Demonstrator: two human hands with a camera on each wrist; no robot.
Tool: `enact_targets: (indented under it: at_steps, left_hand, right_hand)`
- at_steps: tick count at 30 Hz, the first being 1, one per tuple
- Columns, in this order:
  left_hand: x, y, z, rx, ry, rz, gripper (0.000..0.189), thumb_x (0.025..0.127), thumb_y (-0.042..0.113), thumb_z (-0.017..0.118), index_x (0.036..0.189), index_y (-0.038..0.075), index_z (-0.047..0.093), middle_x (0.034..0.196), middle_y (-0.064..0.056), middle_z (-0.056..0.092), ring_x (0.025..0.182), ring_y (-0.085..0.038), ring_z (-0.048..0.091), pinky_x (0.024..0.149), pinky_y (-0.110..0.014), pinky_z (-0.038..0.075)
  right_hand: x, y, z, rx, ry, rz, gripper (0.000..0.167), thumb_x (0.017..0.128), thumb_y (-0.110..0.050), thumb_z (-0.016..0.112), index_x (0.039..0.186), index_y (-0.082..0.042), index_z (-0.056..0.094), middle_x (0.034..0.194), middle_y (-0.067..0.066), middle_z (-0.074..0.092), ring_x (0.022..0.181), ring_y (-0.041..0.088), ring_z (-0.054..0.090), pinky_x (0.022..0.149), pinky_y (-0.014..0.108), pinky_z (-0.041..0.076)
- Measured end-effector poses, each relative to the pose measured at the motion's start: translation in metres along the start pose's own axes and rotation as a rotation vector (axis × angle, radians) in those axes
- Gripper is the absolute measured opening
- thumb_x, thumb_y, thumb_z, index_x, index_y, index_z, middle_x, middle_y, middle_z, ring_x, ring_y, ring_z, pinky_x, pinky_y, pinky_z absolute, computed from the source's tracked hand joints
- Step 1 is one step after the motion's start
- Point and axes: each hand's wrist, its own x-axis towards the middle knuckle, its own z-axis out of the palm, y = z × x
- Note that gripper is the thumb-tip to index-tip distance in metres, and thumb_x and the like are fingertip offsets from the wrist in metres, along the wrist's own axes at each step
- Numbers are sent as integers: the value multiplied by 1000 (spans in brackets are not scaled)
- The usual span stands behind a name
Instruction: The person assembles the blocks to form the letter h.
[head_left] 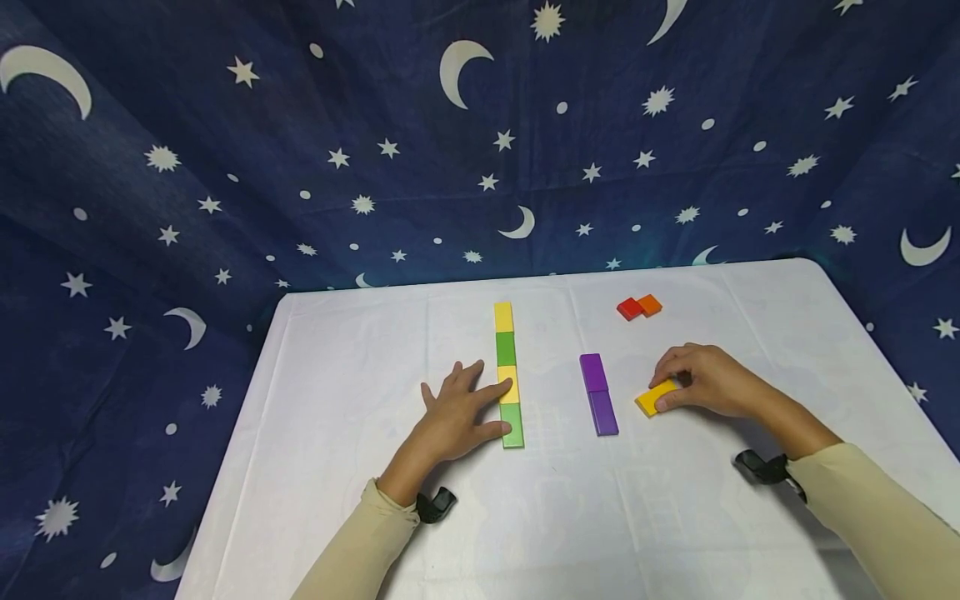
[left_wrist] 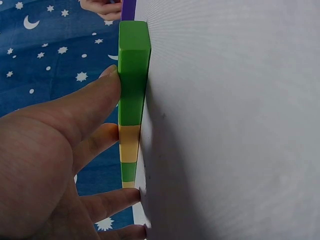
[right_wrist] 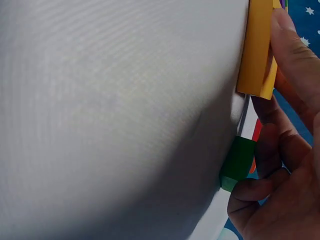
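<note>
A straight column of flat rectangular blocks runs away from me: a light green block (head_left: 512,427) nearest, then a yellow block (head_left: 508,392), a green block (head_left: 506,349) and another yellow block (head_left: 503,317) at the far end. My left hand (head_left: 450,417) spreads its fingers beside this column. Its thumb touches the light green block and its index finger rests on the nearer yellow one. To the right, my right hand (head_left: 708,379) pinches an orange-yellow block (head_left: 649,402) between thumb and fingers. In the right wrist view a dark green block (right_wrist: 238,162) sits by the curled fingers; contact is unclear.
Two purple blocks (head_left: 602,413) lie end to end between the hands. Farther back, a red block (head_left: 630,309) touches an orange block (head_left: 649,305). All stand on a white-covered table (head_left: 315,533), with a starry blue cloth (head_left: 420,208) behind it.
</note>
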Motion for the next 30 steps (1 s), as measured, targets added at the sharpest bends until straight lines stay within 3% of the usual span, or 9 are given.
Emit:
enact_targets:
  at_steps: [6,11,17,21,25,30]
  left_hand:
    - [0,1,0,-2,-2,0,64,88,49,76,147,35,56,166,-14,31,156,-45,17,106,-88,6]
    - [1,1,-1,4,-6,-6,64,88,49,76,147,36,55,166,-14,31,156,-45,17,106,-88,6]
    - [1,2,-1,6,-8,-11,64,88,50,76,147,36,55,167,-13,30,156,-45,17,106,-88,6]
    - [1,2,-2,3,-7,-10,64,88,50,76,147,36,56,166,-14,31,156,-45,17,106,-88,6]
    - [1,1,-2,3,-2,-2,64,88,50,76,147,35,56,166,-15,31,156,-47,18,105,-88,6]
    - [0,1,-1,7,-2,4,64,88,51,76,147,35,56,166,-15,32,155,-47,18,105,-88,7]
  right_hand:
    - [2,-6,-4,28,-7,66,26,71,-39,92,88,-28,75,85,-11,67,82,14,53,72,27,47]
    - [5,-8,-7,36,-21,62,26,72,-39,91,87,-28,73,80,-11,64,79,14,53,69,25,46]
    - [8,-9,-7,82,-8,32,30,79,-39,88,103,-25,78,91,-11,69,82,11,55,71,24,47]
    - [12,-11,-4,104,27,-10,37,84,-34,85,118,-23,77,89,-9,65,77,9,52,67,23,45]
    - [18,-15,-1,123,57,-37,33,90,-25,80,122,-21,72,81,-7,56,74,11,51,64,23,43]
    - [27,-23,0,151,117,1,30,93,-29,77,119,-19,65,84,-3,58,76,16,54,65,24,46]
